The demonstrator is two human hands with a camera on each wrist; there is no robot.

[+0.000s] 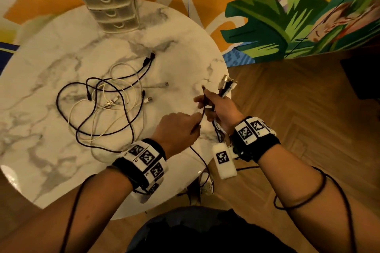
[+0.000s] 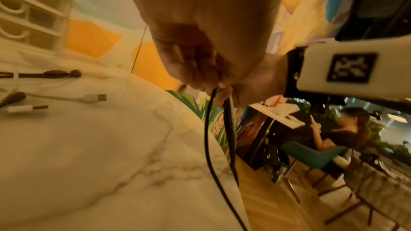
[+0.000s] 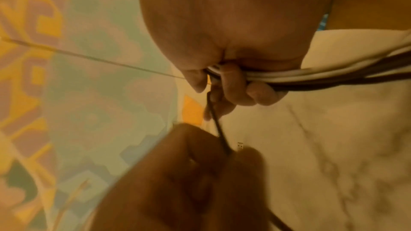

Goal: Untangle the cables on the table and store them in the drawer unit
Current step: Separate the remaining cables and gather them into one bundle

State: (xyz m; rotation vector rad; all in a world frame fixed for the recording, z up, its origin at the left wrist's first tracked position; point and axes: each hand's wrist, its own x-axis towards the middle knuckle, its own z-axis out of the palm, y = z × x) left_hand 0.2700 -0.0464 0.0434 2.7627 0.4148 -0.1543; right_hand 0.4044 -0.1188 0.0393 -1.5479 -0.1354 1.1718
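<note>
On the round marble table (image 1: 51, 133) lies a tangle of black and white cables (image 1: 102, 104). My right hand (image 1: 206, 107) is above the table's right edge. It grips a bundle of cables (image 3: 333, 75), and the bundle's plugs (image 1: 227, 84) stick up past its fingers. My left hand (image 1: 196, 122), just left of it, pinches a thin black cable (image 1: 203, 112) that runs up into the right hand. Behind my left hand that cable hangs over the table edge (image 2: 209, 129). The white drawer unit (image 1: 109, 6) stands at the far side, drawers closed.
Two white USB plugs (image 2: 95, 97) lie loose by the tangle. Wooden floor (image 1: 298, 109) lies right of the table and a painted wall (image 1: 267, 16) stands behind it. A person sits on a teal chair (image 2: 315, 155) beyond the table edge.
</note>
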